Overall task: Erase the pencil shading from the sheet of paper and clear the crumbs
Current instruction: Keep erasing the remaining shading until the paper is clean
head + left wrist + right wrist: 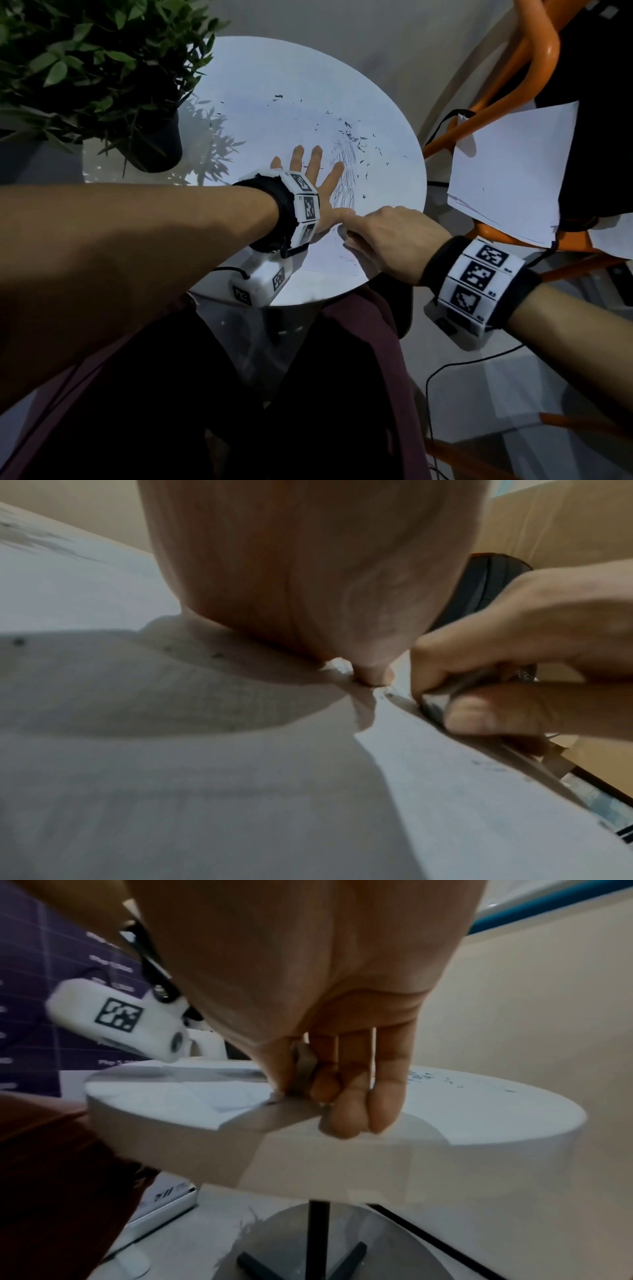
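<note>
Paper (274, 113) lies flat on the round white table (308, 291), with pencil shading (342, 178) showing just right of the left hand (308, 178) and dark crumbs (352, 137) scattered beyond it, toward the far right of the sheet. The left hand lies palm-down on the sheet, fingers straight and spread, pointing away from the body and holding nothing; its forearm crosses in from the left. The right hand (387, 236) comes in from the right with its knuckles up and fingers curled downward at the near edge of the sheet, its fingertips almost touching the left thumb. In the right wrist view the thumb and index finger pinch a small grey eraser (303, 1069) whose lower end meets the sheet, while the other fingers (363, 1112) hang over the table's rim. A potted plant (102, 68) stands at the far left of the table, and loose sheets (513, 171) lie on an orange chair (534, 51) to the right.
</note>
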`<state>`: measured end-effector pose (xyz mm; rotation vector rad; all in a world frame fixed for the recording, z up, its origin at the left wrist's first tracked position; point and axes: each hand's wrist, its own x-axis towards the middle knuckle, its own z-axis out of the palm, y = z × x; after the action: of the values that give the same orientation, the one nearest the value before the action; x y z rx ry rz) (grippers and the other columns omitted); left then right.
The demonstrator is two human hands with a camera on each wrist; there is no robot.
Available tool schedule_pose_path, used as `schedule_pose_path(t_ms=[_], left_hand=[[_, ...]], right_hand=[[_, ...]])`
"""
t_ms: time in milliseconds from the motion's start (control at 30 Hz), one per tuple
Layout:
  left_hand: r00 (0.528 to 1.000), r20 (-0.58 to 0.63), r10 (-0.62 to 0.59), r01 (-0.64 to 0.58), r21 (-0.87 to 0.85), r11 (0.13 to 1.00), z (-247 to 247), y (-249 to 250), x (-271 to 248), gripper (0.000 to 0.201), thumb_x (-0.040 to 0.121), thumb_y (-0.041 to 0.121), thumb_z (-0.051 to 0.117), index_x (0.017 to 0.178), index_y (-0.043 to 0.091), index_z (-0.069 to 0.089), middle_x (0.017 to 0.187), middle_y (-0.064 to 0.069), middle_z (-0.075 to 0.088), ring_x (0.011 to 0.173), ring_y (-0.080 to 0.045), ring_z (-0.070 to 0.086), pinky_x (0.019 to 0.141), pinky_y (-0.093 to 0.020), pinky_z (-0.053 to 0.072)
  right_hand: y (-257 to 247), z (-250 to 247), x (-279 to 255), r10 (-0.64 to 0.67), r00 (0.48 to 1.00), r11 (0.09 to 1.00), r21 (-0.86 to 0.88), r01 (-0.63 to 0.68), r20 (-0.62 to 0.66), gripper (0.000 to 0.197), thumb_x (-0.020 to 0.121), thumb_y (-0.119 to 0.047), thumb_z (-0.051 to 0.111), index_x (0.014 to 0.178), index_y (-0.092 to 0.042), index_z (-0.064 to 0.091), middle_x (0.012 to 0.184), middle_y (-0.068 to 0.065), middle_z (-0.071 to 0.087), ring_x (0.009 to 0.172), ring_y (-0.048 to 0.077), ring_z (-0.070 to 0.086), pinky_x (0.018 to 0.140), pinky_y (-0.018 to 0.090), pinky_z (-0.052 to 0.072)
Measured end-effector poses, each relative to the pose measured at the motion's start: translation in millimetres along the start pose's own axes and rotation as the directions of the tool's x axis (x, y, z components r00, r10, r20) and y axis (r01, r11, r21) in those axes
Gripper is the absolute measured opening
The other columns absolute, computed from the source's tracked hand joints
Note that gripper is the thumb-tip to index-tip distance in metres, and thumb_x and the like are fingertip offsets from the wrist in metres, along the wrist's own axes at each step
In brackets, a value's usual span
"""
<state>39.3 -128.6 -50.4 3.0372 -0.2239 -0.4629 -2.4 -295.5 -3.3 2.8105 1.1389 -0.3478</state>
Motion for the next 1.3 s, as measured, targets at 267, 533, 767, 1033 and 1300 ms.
schedule_pose_path(t_ms=[267,533,767,1033,1300], left_hand=[[1.0,-0.006,0.0,0.0,0.002,1.0,1,0,0,0.084,0.092,0.078,0.023,0.157,0.037,-0.011,0.164,-0.004,-0.023,0.15,-0.033,-0.021,0.119,-0.06,-0.008],[1.0,-0.007,-0.004,0.004,0.009,1.0,0,3,0,0.085,0.091,0.078,0.02,0.157,0.035,-0.01,0.165,-0.005,-0.021,0.151,-0.034,-0.02,0.119,-0.06,-0.007],[1.0,-0.025,-0.002,0.001,-0.018,1.0,3,0,0,0.083,0.093,0.077,0.024,0.157,0.037,-0.009,0.165,-0.004,-0.022,0.151,-0.032,-0.021,0.119,-0.06,-0.009],[1.0,0.022,0.001,-0.002,0.05,0.999,3,-3,5,0.08,0.094,0.076,0.018,0.156,0.037,-0.013,0.164,-0.006,-0.023,0.15,-0.034,-0.02,0.117,-0.059,-0.011],[1.0,-0.003,0.006,-0.006,-0.015,1.0,1,0,-1,0.083,0.093,0.076,0.025,0.157,0.037,-0.011,0.164,-0.004,-0.024,0.15,-0.033,-0.022,0.118,-0.06,-0.01]], right_hand=[[-1,3,-18,-0.068,0.996,0.996,0.055,0.064,0.065,0.017,0.104,-0.043,0.031,0.099,-0.029,0.041,0.084,-0.002,0.06,0.071,0.027,0.053,0.063,0.038,0.045],[2,10,4,0.034,0.997,0.995,0.093,-0.028,-0.066,0.026,0.102,-0.038,0.035,0.127,-0.032,0.04,0.077,0.007,0.058,0.069,0.033,0.055,0.06,0.04,0.045],[-15,4,-12,-0.108,0.99,0.982,-0.146,0.12,0.089,0.015,0.103,-0.032,0.032,0.105,-0.025,0.045,0.085,-0.002,0.062,0.065,0.027,0.048,0.057,0.032,0.033],[-1,9,9,0.05,0.993,0.989,0.142,-0.035,-0.105,0.023,0.102,-0.04,0.035,0.121,-0.033,0.046,0.082,0.008,0.061,0.072,0.032,0.057,0.061,0.039,0.044],[-11,2,-6,-0.09,0.995,0.994,-0.054,0.093,0.047,0.024,0.104,-0.043,0.03,0.11,-0.027,0.046,0.094,0.0,0.065,0.073,0.029,0.051,0.063,0.035,0.039]])
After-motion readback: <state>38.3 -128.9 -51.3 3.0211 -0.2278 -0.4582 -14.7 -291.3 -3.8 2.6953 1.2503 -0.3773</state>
